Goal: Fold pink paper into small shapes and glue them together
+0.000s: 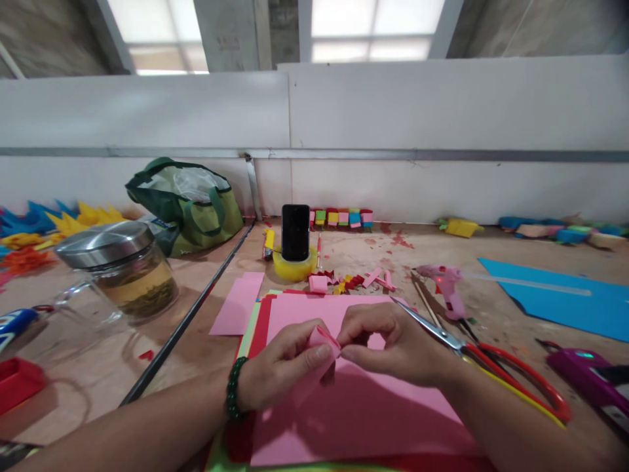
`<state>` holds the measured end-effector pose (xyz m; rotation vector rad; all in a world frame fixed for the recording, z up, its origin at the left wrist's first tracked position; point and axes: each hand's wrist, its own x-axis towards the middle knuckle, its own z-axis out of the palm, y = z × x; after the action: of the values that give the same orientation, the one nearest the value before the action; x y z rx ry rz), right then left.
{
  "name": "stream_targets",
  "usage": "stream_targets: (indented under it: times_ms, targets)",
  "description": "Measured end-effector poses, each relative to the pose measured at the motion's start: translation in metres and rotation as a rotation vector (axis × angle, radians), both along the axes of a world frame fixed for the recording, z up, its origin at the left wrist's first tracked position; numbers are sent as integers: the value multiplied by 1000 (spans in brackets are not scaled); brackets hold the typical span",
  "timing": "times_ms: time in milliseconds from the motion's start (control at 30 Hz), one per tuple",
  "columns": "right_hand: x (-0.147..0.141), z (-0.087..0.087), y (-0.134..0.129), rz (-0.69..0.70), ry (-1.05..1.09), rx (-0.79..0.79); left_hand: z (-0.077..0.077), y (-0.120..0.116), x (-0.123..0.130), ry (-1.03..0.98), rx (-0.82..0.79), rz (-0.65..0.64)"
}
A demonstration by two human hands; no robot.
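Observation:
Above the large pink sheet [388, 419], a small folded piece of pink paper [324, 338] is held up between both hands. My left hand [285, 364], with a dark green bead bracelet [236, 387] at its wrist, grips the piece between thumb and fingers. At the piece's right edge, the thumb and index finger of my right hand [388, 341] are pinched together. The pink sheet lies on a stack of red, yellow and green sheets. Small pink, red and yellow paper bits [351, 283] lie just behind the stack.
Scissors [491, 367] with red handles and a pink glue gun [448, 288] lie at the right. A phone [295, 233] stands on a yellow tape roll [295, 265]. At the left are a glass tea jar [132, 282] and a green bag [196, 210]. A blue sheet [565, 295] lies far right.

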<state>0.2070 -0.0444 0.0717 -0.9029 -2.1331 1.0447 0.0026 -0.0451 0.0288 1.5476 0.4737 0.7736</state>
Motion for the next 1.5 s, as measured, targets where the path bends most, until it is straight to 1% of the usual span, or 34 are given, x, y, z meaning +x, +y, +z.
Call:
stream_targets:
  times_ms: [67,167,233,300,467,633,833,1067,1167,1367,1500]
  targets:
    - [-1,-2,-1,-25,-5,19,0,0,0,31,46,28]
    - [-1,-6,-1,-55,-25,47,-1,0,-1,102,169,75]
    - [0,-7,-1,-59,-36,66,-1,0,-2,145,231,104]
    - [1,-7,-1,-46,-38,83,-1,0,-2,169,260,116]
    - [2,-5,-1,2,-42,111,0,0,-1,149,243,105]
    - [1,-6,-1,-14,-15,149,0,0,-1,149,246,106]
    - [0,-10,-2,-44,-33,167,-2,-1,-2,168,269,113]
    - [0,-14,-3,-53,-52,243,-6,0,-3,242,386,146]
    - [-2,-13,-3,-53,-39,269,-6,0,-3,287,401,156]
    - [-4,-9,-8,-53,-41,316,-7,-1,-1,254,351,153]
    - [-3,-8,-6,1,-11,302,-7,-1,-1,222,314,160]
